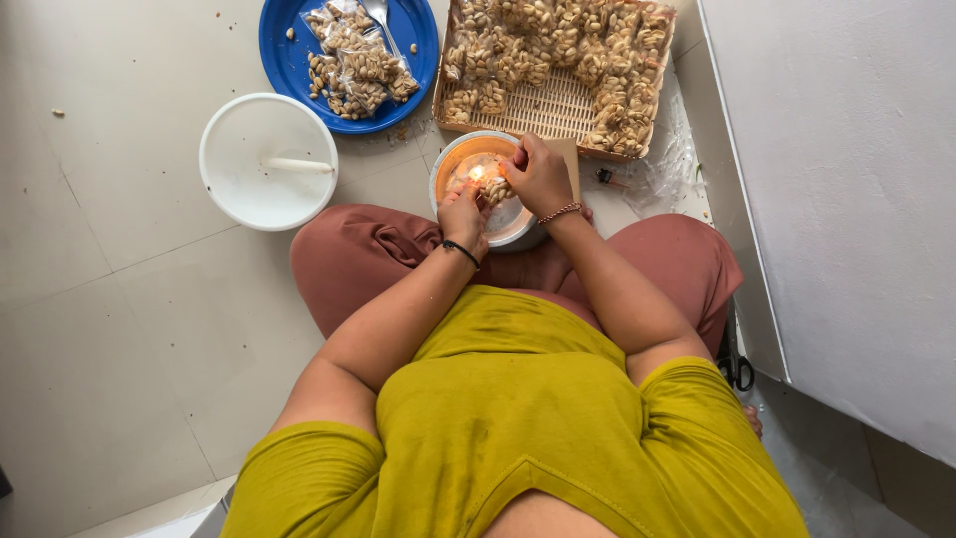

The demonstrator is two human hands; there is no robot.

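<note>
I see both my left hand (464, 213) and right hand (539, 176) pinching one small clear packet of nuts (495, 188) over the flame-lit round bowl (460, 154), many sealed packets already filling the woven tray (558, 107) just beyond that bowl.

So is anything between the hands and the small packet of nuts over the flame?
Nothing visible: the left hand and right hand both already grip the nut packet directly, above the candle bowl.

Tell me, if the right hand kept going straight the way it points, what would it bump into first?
The right hand points down-left at the small peanut packet by the little flame, so probably that packet first, then the left hand close behind it. Depth is hard to judge.
</note>
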